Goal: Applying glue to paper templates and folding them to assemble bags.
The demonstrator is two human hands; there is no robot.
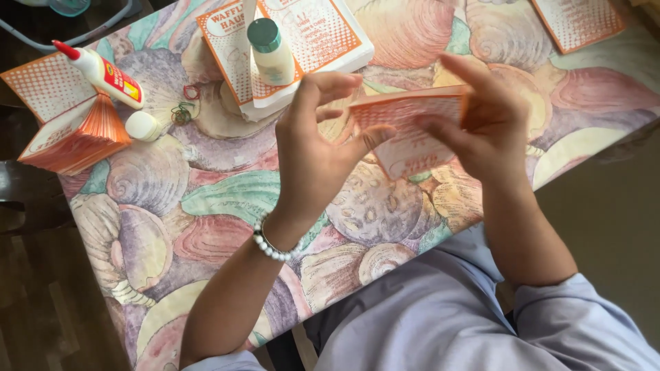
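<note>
step: folding or creasing work, as I judge it. Both hands hold one orange-and-white paper sheet (412, 130) in the air above the middle of the desk (227, 199), and the sheet already bends along its upper edge.
left hand: the left hand (313, 148) is closed narrowly on the sheet's left end, thumb under it and fingers curled over the top. A bead bracelet (269, 244) sits on that wrist.
right hand: the right hand (485, 124) pinches the right end, forefinger stretched across the printed face and thumb behind.
sheet: clear of the desk, tilted, its lower flap hanging toward the person.
near the hands: a green-capped bottle (269, 49) stands on a paper stack (323, 34) at the far edge, just beyond the left hand.
far-left corner: a glue bottle (103, 72) with a red tip lies tilted across a fanned bundle (79, 134) of folded sheets; a small white cap (143, 126) and rubber bands (184, 106) lie beside them.
far-right corner: one more printed sheet (577, 20) lies flat.
next move calls for: an even pinch at both ends, edges kept aligned, and firm pressure run along the fold so that it sets straight.
</note>
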